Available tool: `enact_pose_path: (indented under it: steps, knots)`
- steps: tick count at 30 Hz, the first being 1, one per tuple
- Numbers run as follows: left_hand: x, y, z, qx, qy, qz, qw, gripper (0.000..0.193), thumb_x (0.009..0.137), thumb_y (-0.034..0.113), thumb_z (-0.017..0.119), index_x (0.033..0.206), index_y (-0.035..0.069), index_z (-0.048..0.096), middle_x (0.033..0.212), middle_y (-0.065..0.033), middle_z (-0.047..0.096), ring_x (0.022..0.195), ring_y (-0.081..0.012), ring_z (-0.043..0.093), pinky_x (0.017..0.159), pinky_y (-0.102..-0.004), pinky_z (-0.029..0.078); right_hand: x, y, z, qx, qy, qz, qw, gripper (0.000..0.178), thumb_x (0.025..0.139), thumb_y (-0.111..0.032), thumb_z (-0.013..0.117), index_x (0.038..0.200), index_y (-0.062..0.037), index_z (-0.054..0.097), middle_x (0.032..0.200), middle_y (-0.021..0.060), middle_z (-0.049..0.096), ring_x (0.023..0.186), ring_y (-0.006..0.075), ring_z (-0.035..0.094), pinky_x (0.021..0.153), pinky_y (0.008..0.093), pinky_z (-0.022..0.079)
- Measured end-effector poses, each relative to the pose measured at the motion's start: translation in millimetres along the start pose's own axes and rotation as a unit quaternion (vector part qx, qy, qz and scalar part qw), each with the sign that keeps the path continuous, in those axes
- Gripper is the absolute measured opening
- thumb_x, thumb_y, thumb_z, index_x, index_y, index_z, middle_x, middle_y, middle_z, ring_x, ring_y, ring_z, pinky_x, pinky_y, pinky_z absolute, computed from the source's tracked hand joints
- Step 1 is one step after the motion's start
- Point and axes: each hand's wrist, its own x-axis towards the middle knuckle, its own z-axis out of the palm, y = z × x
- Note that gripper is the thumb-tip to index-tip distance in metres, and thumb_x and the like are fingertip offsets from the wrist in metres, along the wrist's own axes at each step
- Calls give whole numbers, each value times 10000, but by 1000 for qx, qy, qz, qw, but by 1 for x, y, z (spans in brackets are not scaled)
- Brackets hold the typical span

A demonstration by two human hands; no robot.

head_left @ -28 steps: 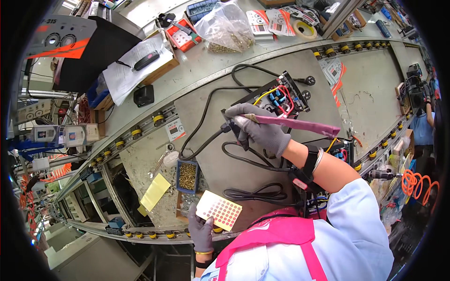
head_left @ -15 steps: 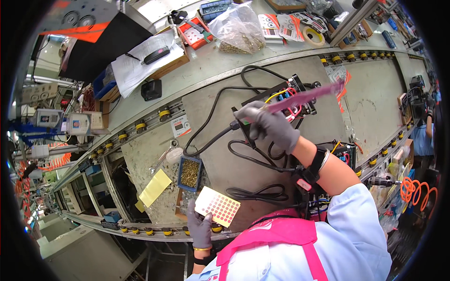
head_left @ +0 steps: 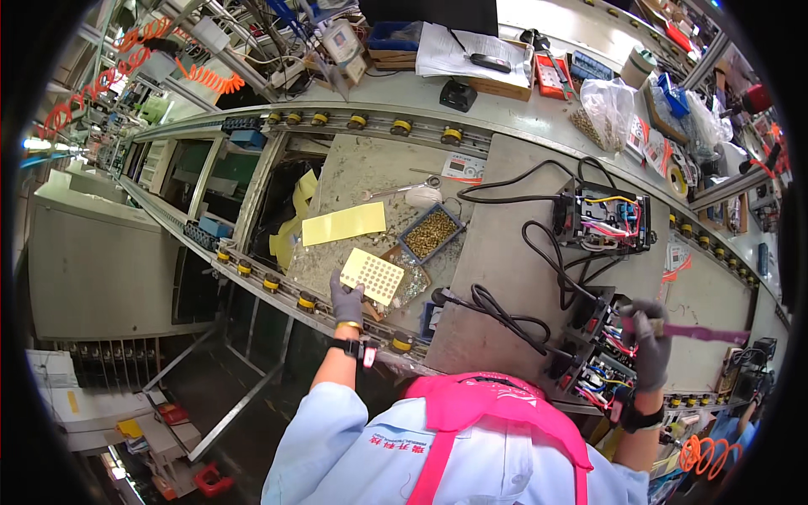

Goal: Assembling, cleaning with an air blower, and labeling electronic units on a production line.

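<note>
My left hand [head_left: 346, 301], in a grey glove, pinches a pale yellow sheet of small round stickers [head_left: 372, 276] by its near edge, thumb on top. At the right my gloved right hand [head_left: 651, 353] is closed around a long, thin purple strip-like tool [head_left: 705, 332], blurred, its exact kind unclear. That hand is over the right side of an open black electrical unit [head_left: 599, 332] with coloured wires; I cannot tell if they touch. A similar black unit [head_left: 606, 217] stands farther back, its black cable [head_left: 539, 172] looping left. Another wired unit [head_left: 593, 380] sits nearest me.
Beside the sticker sheet is a blue box of small brass-coloured parts [head_left: 431, 233]. A blank yellow sheet [head_left: 343, 224] and a wrench [head_left: 402, 189] lie on the board. Roller rails [head_left: 401, 126] border the line. Coiled black cable [head_left: 505, 313] lies on the grey plate.
The view has swung, shifting the scene. My right hand, with the purple tool, has gone from the far unit to the nearer one at the right. My left hand still holds the sticker sheet.
</note>
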Motion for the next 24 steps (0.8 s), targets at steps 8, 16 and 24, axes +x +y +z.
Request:
enact_pose_path:
  steps: [8,16,24]
  knots:
    - [61,-72,-5,43,-150,-37,987,710,749,-77,609,1375,108,332,1186,-169,554,977,-317,618,802,-468,564,-130,70,-27,39,214,140,966,150,853,-96,615,998,-61,598,795,6,610,610,92,565,522,235,452]
    - [24,-33,14,446,26,95,889,733,733,203,737,1371,54,407,1280,-240,521,1127,-404,527,962,-434,423,-180,105,-61,238,294,101,920,273,907,-302,631,1028,-59,605,810,55,685,536,68,583,450,202,447]
    - [-61,-30,83,388,-145,236,879,603,813,57,675,1351,18,407,1272,-139,529,1030,-192,555,905,-288,435,-230,95,-133,140,289,36,946,299,903,-338,630,982,-53,586,794,28,660,530,51,538,470,197,437]
